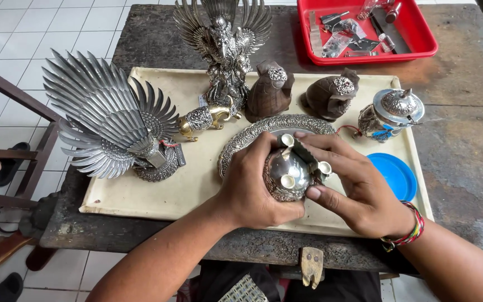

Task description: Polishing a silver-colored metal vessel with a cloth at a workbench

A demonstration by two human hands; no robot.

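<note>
Both hands hold one object over the near edge of the cream tray (141,204). The object is a small silver bowl (292,173), turned so that its polished underside and three short white-tipped feet face the camera. An embossed band runs round its rim.

The left hand (250,187) cups the bowl from the left side, fingers wrapped round its body and thumb lying beneath it. The grasp is firm. The right hand (359,187) meets it from the right: thumb pressed against the lower edge, fingers laid across the top near the feet. This hand is also closed on the bowl. A woven multicoloured bracelet (406,235) sits on the right wrist.

The tray rests on a worn dark table (465,140). Directly behind the bowl lies an oval embossed silver plate (252,134), partly hidden by the hands. To the left stands a large silver peacock figure (107,120) with fanned tail. At the back centre stands a winged silver bird statue (225,45), with a small gold-coloured animal figure (205,118) at its base. Two dark brown carved figures (300,92) with silver medallions stand to its right. Further right is a lidded silver pot (392,114), and a blue disc (392,173) lies just beside the right hand.

A red tray (420,33) of small metal parts sits at the far edge of the table.
</note>
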